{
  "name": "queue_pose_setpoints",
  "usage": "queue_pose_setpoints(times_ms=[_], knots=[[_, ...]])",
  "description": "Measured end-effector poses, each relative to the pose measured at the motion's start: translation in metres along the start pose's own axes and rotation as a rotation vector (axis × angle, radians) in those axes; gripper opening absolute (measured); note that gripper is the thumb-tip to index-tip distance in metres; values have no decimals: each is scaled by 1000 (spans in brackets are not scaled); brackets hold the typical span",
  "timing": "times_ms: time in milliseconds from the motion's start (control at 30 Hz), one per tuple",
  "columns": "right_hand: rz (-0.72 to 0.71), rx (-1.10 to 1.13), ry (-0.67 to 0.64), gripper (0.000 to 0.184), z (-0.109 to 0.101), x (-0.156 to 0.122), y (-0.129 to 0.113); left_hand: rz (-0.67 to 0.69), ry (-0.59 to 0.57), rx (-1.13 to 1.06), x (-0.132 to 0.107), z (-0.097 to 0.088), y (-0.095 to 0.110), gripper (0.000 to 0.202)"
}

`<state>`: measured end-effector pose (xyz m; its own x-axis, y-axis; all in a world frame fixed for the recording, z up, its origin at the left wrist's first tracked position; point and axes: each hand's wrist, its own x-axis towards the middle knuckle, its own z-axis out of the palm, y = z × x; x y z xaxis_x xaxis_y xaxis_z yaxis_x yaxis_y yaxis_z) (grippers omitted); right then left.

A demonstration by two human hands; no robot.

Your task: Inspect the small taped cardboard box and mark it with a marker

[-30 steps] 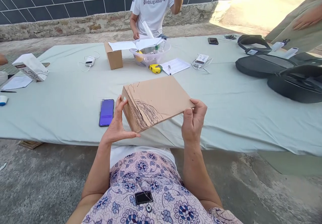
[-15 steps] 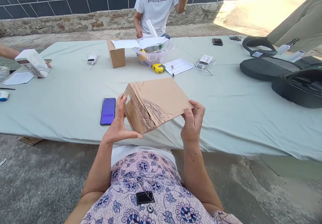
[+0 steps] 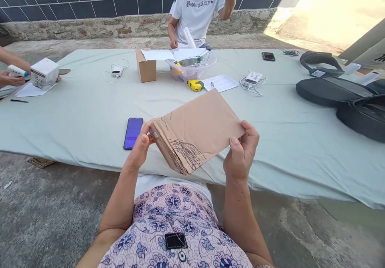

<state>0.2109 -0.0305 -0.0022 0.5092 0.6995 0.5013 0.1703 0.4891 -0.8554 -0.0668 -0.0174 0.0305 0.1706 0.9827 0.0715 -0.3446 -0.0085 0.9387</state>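
Observation:
A brown cardboard box [image 3: 198, 125] is held tilted above the near side of the table, with dark pen scribbles on its near left corner. My right hand [image 3: 241, 149] grips its right edge, thumb on the top face and fingers curled underneath. At the left end, my left hand [image 3: 140, 145] has its fingers around the upper corner, partly hidden behind the box, and its thumb close to the narrow side. A phone [image 3: 133, 133] with a purple screen lies on the cloth just beyond my left hand.
On the pale green tablecloth [image 3: 99, 103] stand a small carton [image 3: 147, 70] and a plastic basin [image 3: 192, 72], with a yellow tape measure [image 3: 195, 85] nearby. Black headsets [image 3: 333, 86] lie at right. One person [image 3: 195, 11] sits opposite; another person's hand [image 3: 13, 78] holds a white object at left.
The box has tipped so its scribbled top face shows more and its left side less. My left thumb has moved up from below the box's lower corner to its left side.

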Motion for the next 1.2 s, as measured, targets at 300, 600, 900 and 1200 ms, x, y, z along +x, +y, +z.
queue_pose_setpoints(times_ms=[300, 600, 900, 1200], knots=[[-199, 19, -301, 67, 52, 88, -11, -173, 125, -145, 9, 8, 12, 80], [-212, -90, -377, 67, 85, 118, 26, -345, 115, -286, 7, 12, 0, 81], [-176, -77, -386, 59, 60, 89, -3, -333, 242, -403, 10, 28, 2, 72], [-553, -368, -474, 33, 41, 31, -35, -290, 343, -356, 10, 36, 3, 71]])
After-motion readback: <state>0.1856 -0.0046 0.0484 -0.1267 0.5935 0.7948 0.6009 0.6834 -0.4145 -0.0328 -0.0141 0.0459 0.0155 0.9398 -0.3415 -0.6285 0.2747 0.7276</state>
